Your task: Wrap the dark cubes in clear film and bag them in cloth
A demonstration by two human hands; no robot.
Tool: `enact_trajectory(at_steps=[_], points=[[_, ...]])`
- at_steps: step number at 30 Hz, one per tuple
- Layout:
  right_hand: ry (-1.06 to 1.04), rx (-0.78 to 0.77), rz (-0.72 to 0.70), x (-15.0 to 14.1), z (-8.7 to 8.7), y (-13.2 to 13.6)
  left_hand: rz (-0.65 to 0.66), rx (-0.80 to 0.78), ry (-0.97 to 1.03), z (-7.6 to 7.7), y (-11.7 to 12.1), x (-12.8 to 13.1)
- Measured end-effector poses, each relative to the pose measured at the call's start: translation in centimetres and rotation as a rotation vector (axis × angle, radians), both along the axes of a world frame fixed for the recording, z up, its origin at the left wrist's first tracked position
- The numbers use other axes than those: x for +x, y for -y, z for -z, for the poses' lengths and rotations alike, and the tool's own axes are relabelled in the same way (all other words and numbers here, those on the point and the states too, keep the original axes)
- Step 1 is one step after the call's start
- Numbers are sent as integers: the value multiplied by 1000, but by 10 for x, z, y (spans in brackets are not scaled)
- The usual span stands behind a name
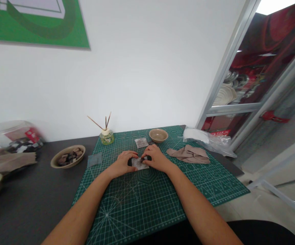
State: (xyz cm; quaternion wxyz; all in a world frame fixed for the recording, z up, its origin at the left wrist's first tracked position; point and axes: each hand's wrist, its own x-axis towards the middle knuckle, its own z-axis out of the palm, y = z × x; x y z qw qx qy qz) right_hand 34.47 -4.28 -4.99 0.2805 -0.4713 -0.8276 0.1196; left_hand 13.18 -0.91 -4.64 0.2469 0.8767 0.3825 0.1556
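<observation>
Both my hands meet over the green cutting mat [147, 200]. My left hand [125, 162] and my right hand [155, 157] are closed, pinching a small dark object wrapped in a piece of white patterned paper [140, 164] that lies on the mat between them. The dark object is mostly hidden by my fingers. A second small white paper square [141, 142] lies on the mat just beyond my hands, and a greyish square [95, 159] lies at the mat's left edge.
An empty tan bowl [158, 135] and a reed diffuser [107, 135] stand at the mat's far edge. A folded beige cloth [189, 154] lies right. On the dark table [30, 200], a bowl of dark pieces [68, 156], a plastic jar [14, 136], another cloth [9, 162]. Plastic bag [206, 137] far right.
</observation>
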Motion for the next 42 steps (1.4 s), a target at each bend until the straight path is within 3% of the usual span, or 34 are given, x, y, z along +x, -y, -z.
enact_trajectory(at_steps=[7,15,27,33,38,42], points=[[-27,-38,-89,6,2,1,-7,-1,-10,-2,2,1],[-67,96,156,9,8,-7,15,20,0,1,-1,-1],[8,-22,-14,5,4,0,10,8,-5,1,-1,-1],[-7,16,71,4,3,-1,15,22,7,3,-1,-1],[-32,-33,-83,4,4,-1,10,10,8,2,-1,0],[-12,20,18,-1,8,-3,1,-7,12,0,0,0]])
